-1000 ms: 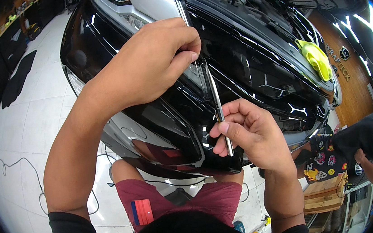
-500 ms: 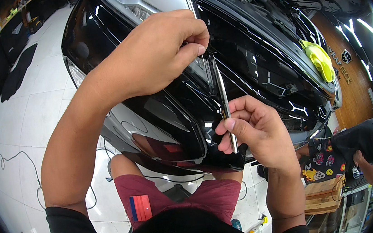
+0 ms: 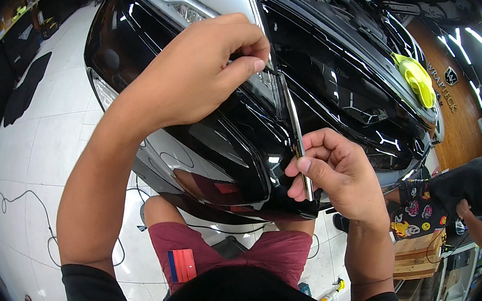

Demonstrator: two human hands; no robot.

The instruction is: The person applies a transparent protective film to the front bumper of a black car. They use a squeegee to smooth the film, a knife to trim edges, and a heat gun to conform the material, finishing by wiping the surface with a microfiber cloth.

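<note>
Before me is the glossy black front of a car [image 3: 237, 168], with a headlight [image 3: 188, 13] partly behind my left arm. My right hand [image 3: 337, 170] pinches a slim, shiny metal strip [image 3: 305, 173] between thumb and fingers near its lower end. The strip runs upward along a gap in the car's bodywork. At the upper part of that gap, my left hand [image 3: 220, 64] is bent over with thumb and forefinger pinched together. Whatever lies between those fingertips is too small or hidden to make out.
A bright yellow cloth [image 3: 414, 79] hangs over the car's edge at right. On my left thigh lies a red flat card [image 3: 184, 266] with a dark blue edge. Another person [image 3: 463, 197] stands at right beside a wooden box [image 3: 419, 254]. A cable [image 3: 39, 210] crosses the tiled floor.
The car sits slightly farther right and lower in view. My right hand and the strip have shifted a little right and down with it; my left hand keeps its pinch in nearly the same spot.
</note>
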